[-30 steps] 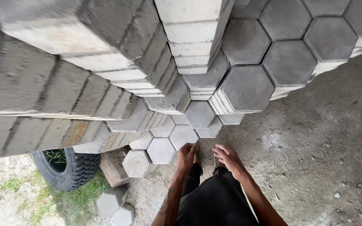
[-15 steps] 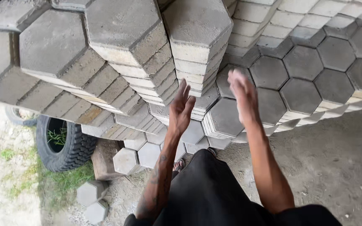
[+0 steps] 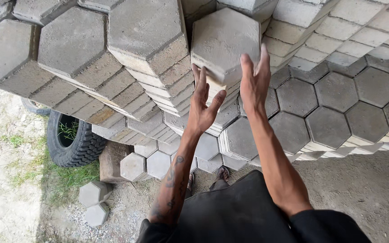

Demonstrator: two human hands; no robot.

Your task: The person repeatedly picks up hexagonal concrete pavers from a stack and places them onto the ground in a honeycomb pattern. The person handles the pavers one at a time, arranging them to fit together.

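**Reaching up to the top paver of a tall stack**

Raising both hands toward the top paver [image 3: 225, 42], a grey hexagonal concrete block crowning the nearest stack [image 3: 212, 94]. Pressing the right hand [image 3: 255, 83] against its lower right edge, fingers [image 3: 247, 67] held straight and close together, palm flat to the side face, seemingly to steady the block rather than grip it. Hovering the left hand [image 3: 202, 108] just below and left of the same edge, fingers [image 3: 197, 78] spread and slightly curled, thumb out to the side, not visibly touching; likely placed to catch the underside, since a heavy block needs support from beneath. Holding nothing in either hand.

Sitting the paver slightly askew on its column, overhanging the ones under it, which leaves an edge free for the fingers.

Looking around: more columns of identical pavers [image 3: 145, 40] leaning in rows to the left, each about 6 to 10 high, and a lower, flat honeycomb layer [image 3: 329, 121] spreading to the right. Resting 1 old tyre [image 3: 70, 139] against the left stacks, beside a wooden block [image 3: 111, 162]. Lying loose on the ground, 2 pavers [image 3: 94, 202] near a patch of grass [image 3: 64, 177].

Standing on bare, gritty ground [image 3: 374, 189], grey and dusty, with 1 sandalled foot [image 3: 223, 173] showing between the forearms. Working outdoors in daylight, no table anywhere.
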